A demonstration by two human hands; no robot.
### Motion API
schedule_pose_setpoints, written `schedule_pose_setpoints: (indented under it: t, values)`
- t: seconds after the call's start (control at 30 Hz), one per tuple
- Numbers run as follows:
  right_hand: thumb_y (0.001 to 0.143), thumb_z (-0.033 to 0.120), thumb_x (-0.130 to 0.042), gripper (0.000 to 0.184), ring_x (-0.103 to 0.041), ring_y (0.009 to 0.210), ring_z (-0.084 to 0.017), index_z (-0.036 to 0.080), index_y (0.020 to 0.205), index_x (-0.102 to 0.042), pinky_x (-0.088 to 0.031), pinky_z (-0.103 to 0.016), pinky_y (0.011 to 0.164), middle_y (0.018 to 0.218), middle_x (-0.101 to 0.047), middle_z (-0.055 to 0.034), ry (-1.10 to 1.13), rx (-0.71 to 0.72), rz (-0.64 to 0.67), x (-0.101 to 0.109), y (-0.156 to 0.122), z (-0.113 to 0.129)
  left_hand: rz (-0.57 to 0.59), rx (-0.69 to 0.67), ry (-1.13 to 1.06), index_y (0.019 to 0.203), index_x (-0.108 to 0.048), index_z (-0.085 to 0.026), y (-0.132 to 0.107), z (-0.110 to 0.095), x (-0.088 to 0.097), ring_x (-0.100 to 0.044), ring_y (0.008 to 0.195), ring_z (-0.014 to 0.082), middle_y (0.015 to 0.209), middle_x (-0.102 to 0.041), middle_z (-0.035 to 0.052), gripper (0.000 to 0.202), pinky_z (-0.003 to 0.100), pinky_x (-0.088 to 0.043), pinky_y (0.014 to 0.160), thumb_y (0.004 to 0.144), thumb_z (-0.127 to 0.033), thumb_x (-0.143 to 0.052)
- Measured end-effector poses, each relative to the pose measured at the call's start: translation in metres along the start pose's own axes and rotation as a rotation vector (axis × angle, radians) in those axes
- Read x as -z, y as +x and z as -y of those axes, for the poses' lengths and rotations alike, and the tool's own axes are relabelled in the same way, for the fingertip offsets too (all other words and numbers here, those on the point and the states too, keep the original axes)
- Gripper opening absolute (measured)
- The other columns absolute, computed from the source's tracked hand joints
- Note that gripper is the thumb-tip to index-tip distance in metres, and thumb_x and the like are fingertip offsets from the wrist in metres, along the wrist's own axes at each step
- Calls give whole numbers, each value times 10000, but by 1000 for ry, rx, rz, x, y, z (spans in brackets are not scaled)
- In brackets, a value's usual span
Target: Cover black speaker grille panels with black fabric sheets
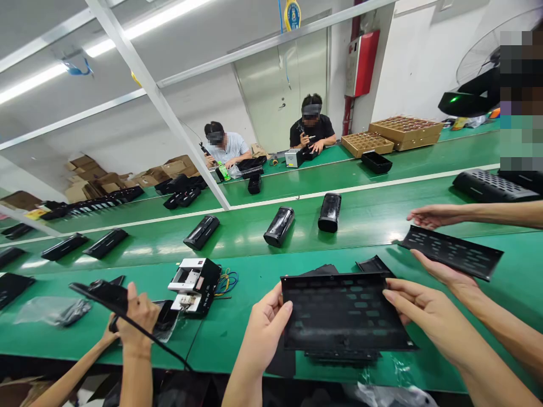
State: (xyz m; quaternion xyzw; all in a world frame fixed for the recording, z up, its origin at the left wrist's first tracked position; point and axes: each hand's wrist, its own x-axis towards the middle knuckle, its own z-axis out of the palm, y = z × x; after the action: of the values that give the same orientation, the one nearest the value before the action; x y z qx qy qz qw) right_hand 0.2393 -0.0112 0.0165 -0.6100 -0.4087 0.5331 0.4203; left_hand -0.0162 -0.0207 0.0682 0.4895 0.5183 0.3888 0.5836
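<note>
Currently, 1 blk slotted panel (335,332), held well to R of white-and-blk benchtop machine (206,289): prob light, stiff, thin-walled, maybe slick-faced; L hand (266,325) & R hand (418,307) clamped on opp side edges, thumbs in front, seemingly best grip pts.

- Cardboard boxes (87,169) heaped at the far left
- Pale door (265,73), shut, behind the workers (316,125)
- Red-and-white cabinet (365,63), right of the door
- Fan (494,56) at upper right
- Brown divided trays (405,125), some stacked
- Lit tube lights (148,27) overhead
</note>
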Motion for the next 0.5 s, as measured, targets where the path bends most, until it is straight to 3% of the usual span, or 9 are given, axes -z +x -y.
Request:
schedule_pose_setpoints:
  t: [0.17, 0.27, 0.33, 0.4, 0.5]
  values:
    - [605, 427, -623, 388, -437, 428, -99, 148, 869, -564, -388, -221, 393, 515, -476, 48, 137, -35, 128, -5, 9, -30, 34, 37, -30, 1177, -430, -177, 8, 18, 6, -522, 914, 160, 1038, -583, 61, 456, 287, -381, 873, 742, -292, -503]
    - [606, 397, -642, 307, -440, 429, -85, 165, 799, -585, -373, -200, 395, 520, -486, 53, 306, -120, 194, -13, 15, -64, 10, 165, 12, 1171, -423, -175, 23, 55, 16, -549, 668, 121, 859, -608, 53, 500, 247, -451, 639, 719, -372, -505]
    - [602, 373, -653, 270, -492, 472, -98, 171, 772, -593, -394, -200, 429, 558, -548, 30, 437, -193, 217, -17, 19, -92, -83, 261, 220, 1193, -382, -170, 39, 87, 27, -530, 568, 104, 792, -593, 43, 520, 221, -420, 516, 737, -411, -445]
    - [572, 333, -683, 274, -534, 508, -116, 176, 779, -595, -411, -202, 443, 587, -596, 11, 566, -279, 106, -17, 23, -121, -194, 322, 548, 1181, -388, -136, 55, 120, 37, -554, 663, 126, 828, -583, 63, 478, 235, -432, 590, 763, -368, -396]
    - [483, 247, -735, 332, -540, 474, -125, 177, 769, -582, -418, -206, 403, 565, -607, 11, 702, -355, -190, -11, 30, -163, -289, 378, 794, 1120, -444, -66, 76, 160, 48, -514, 921, 192, 950, -549, 130, 438, 282, -375, 819, 720, -243, -471]
